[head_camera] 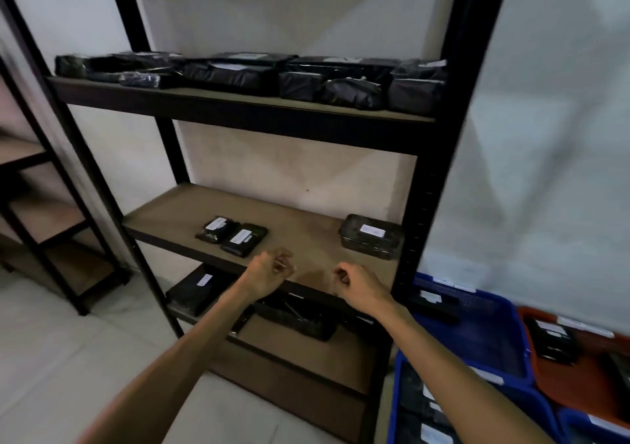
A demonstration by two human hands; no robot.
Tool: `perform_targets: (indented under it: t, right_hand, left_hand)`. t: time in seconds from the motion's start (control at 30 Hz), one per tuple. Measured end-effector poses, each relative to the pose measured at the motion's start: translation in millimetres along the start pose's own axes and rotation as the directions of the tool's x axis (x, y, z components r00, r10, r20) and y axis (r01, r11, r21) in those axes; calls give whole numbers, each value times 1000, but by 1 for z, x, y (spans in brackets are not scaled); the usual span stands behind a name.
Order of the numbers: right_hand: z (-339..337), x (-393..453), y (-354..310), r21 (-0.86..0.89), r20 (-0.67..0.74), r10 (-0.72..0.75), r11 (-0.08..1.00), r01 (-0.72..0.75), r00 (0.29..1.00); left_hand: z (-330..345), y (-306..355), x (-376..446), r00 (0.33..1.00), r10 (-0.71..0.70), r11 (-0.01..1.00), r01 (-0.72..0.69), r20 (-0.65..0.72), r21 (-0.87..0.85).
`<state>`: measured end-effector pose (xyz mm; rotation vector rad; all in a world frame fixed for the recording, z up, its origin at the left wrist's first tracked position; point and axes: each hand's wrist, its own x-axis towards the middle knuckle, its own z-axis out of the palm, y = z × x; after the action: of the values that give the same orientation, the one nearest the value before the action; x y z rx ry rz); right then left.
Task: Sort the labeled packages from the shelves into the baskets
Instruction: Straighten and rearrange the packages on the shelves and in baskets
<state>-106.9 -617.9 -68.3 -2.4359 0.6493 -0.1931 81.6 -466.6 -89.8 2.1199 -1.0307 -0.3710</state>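
Two small black packages (231, 235) with white labels lie side by side, touching, on the brown board of the middle shelf (300, 225), at about ten o'clock from the hands. A larger black package (372, 236) with a white label sits on the same board against the right post, at roughly one o'clock from the right hand. Both hands hover over the front edge of this shelf, apart from every package. The left hand (267, 273) has its fingers loosely curled, with nothing in them; the nearest small package lies just beyond its fingertips, up and to the left. The right hand (358, 285) is curled loosely too and holds nothing. The top shelf (238, 102), at twelve o'clock, carries a crowded row of black wrapped packages (245, 72). The bottom shelf (306, 344), under the forearms, holds a few more dark parcels (194, 290). The rack (453, 136) is black metal and stands against a pale wall (289, 7) on a light tiled floor (68, 358). A second rack (51, 205) stands at nine o'clock. At four o'clock, blue baskets (504, 351) and an orange basket (586, 396) sit on the floor, already holding labelled packages.
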Motion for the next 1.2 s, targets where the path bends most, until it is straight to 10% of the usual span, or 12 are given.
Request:
perform_targets:
  t: [0.37, 0.7, 0.97, 1.2]
  right_hand:
    - [79, 147, -41, -16, 76, 15, 1000, -14, 997]
    - [107, 178, -55, -202, 109, 145, 972, -121, 983]
    - [93, 190, -77, 223, 33, 393, 893, -390, 919]
    - [49, 180, -91, 683, -28, 298, 703, -199, 954]
  left_hand:
    - [-46, -112, 71, 932, -324, 888, 358, -161, 287]
    - [-43, -151, 102, 929, -261, 891, 336, -261, 306]
    - [-74, -137, 100, 981, 144, 916, -82, -132, 392]
    - [-121, -101, 94, 847, 532, 761, -472, -12, 445]
